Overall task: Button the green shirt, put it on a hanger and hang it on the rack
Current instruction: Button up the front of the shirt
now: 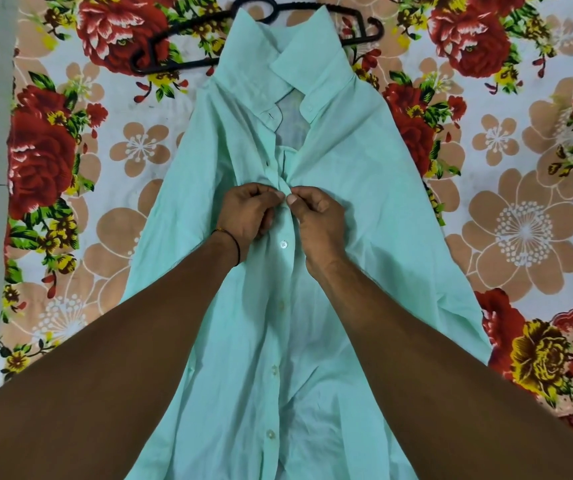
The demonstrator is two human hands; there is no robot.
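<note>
Here, both hands (pixel 283 211) on green shirt (pixel 340 161)

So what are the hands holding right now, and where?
Both the left hand and right hand pinch the green shirt at its front placket, mid-chest.

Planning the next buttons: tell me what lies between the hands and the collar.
In the head view, only the green shirt itself: its placket gaping open, unbuttoned, from the hands up to the collar.
</note>
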